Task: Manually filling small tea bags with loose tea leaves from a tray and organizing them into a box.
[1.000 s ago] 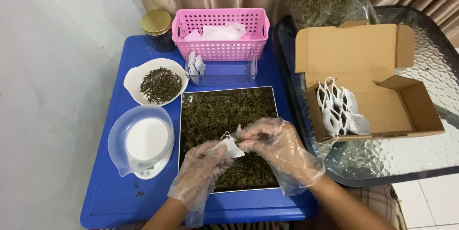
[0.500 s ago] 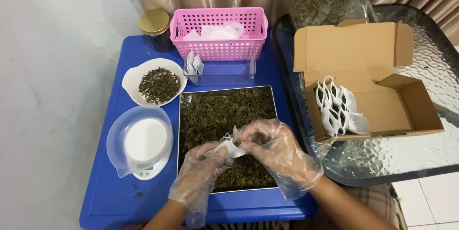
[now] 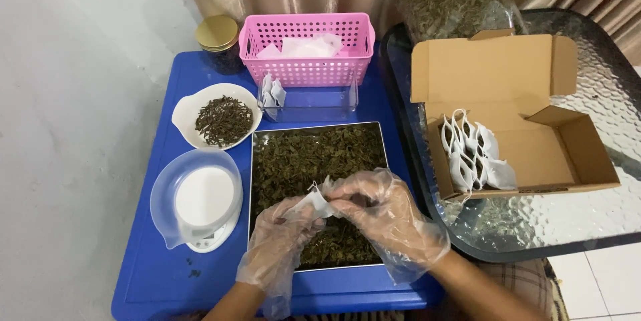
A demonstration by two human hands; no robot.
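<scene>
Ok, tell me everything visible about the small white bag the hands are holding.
The small white bag looks like thin, soft filter fabric, crumpled and partly hidden. The left hand and right hand, both in clear plastic gloves, pinch it between them, just above the metal tray of dried green leaves. Whether it is filled cannot be told.

Tray of loose leaves [image 3: 314,161] sits mid-counter [image 3: 153,274], both hands over its near half, left hand [image 3: 284,241] and right hand [image 3: 387,217] meeting on a small bag [image 3: 314,202]. Left of tray: scale under a clear bowl [image 3: 197,201], with a dish of leaves [image 3: 217,119] behind it and a jar [image 3: 219,42] behind that. Behind tray: clear holder [image 3: 314,99], then basket [image 3: 307,47]; to the right, an open carton [image 3: 507,121] with filled bags [image 3: 471,154] in it, on a glass table [image 3: 601,214].
</scene>
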